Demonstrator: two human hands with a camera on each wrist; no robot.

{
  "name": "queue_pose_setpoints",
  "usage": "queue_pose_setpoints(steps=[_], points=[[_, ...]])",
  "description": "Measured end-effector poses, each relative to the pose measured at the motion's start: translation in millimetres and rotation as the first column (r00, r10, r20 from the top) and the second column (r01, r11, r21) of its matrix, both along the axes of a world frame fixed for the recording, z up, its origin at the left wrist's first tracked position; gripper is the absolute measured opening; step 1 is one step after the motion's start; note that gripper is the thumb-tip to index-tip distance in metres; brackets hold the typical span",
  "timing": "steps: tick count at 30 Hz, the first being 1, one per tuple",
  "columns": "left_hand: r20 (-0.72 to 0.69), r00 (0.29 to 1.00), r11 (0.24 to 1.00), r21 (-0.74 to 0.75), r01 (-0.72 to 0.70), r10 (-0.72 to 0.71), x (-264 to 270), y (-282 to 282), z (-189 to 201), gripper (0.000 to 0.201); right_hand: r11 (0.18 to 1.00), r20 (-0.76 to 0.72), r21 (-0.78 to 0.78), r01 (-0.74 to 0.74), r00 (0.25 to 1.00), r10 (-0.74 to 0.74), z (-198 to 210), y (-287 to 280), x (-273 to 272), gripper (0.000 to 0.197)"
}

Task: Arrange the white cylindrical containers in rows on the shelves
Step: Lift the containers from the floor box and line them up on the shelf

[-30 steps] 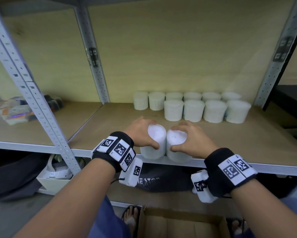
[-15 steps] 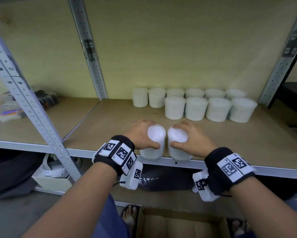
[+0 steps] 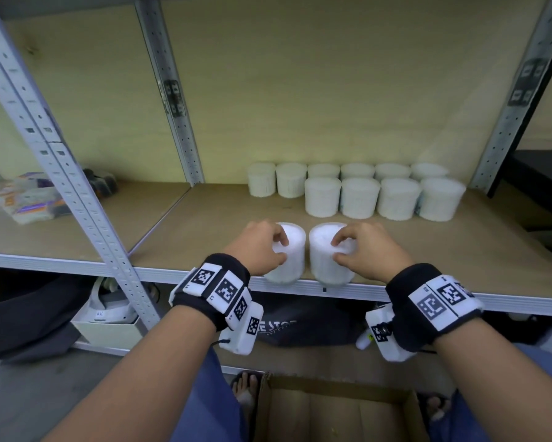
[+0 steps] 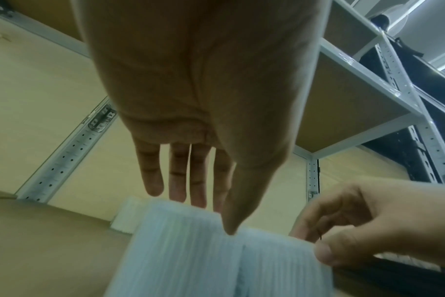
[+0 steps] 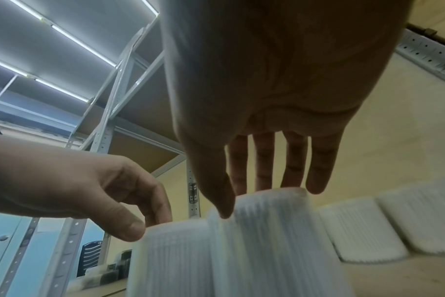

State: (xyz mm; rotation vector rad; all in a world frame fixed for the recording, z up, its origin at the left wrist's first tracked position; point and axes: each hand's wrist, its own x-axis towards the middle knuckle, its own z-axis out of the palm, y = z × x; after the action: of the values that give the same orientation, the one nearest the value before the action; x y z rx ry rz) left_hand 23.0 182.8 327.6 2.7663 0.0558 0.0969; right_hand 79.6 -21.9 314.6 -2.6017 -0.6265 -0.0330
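While both hands work at the front lip of the wooden shelf (image 3: 459,250), the head view shows the left hand (image 3: 261,247) gripping the top of the left container (image 3: 292,256) with thumb and fingers curled over its rim, and the right hand (image 3: 368,250) gripping the right container (image 3: 324,260) the same way; the two white cylinders stand upright, just beside each other at the shelf edge. Farther back on the same shelf stand two rows of containers (image 3: 360,189), six against the back panel and four in front of them toward the right, well apart from the held pair. A perforated metal upright (image 3: 76,199) crosses the view on the left, and beyond it a neighbouring shelf carries some coloured packets (image 3: 28,199). Below the shelf lie a dark bag (image 3: 303,320) and a white box (image 3: 108,327), and an open cardboard box (image 3: 332,409) sits on the floor by the feet. From the left wrist, the left hand (image 4: 203,100) reaches down with its thumb and fingertips on the rim of the ribbed left container (image 4: 186,251), the right hand (image 4: 363,223) pinching its own beside it. From the right wrist, the right hand (image 5: 267,90) clasps the rim of the right container (image 5: 272,241), the left hand (image 5: 89,191) close by, and the rows of containers (image 5: 381,221) show blurred to the right.
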Motion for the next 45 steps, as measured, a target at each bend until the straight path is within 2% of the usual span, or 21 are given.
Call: queue_pose_setpoints(steps=[8, 18, 32, 39, 45], points=[[0.057, 0.998, 0.999, -0.034, -0.035, 0.037, -1, -1, -9, 0.026, 1.0, -0.015, -0.011, 0.016, 1.0, -0.017, 0, 7, 1, 0.025], [0.126, 0.987, 0.993, -0.07, -0.09, 0.098, 25, 23, -20, 0.026, 0.999, 0.008, -0.03, -0.023, 1.0, 0.023, 1, 35, 31, 0.029], [0.155, 0.97, 0.977, -0.129, -0.17, 0.189, 99, 76, -32, 0.024, 0.997, 0.008, -0.064, -0.048, 0.999, 0.048, -2, 93, 100, 0.03], [0.173, 0.965, 0.977, -0.124, -0.175, 0.195, 142, 103, -37, 0.024, 0.989, 0.033, -0.127, -0.071, 0.997, 0.076, -2, 123, 140, 0.031], [0.18, 0.964, 0.975, -0.134, -0.174, 0.197, 171, 119, -38, 0.023, 0.991, 0.023, -0.112, -0.076, 0.997, 0.079, -2, 140, 167, 0.032]])
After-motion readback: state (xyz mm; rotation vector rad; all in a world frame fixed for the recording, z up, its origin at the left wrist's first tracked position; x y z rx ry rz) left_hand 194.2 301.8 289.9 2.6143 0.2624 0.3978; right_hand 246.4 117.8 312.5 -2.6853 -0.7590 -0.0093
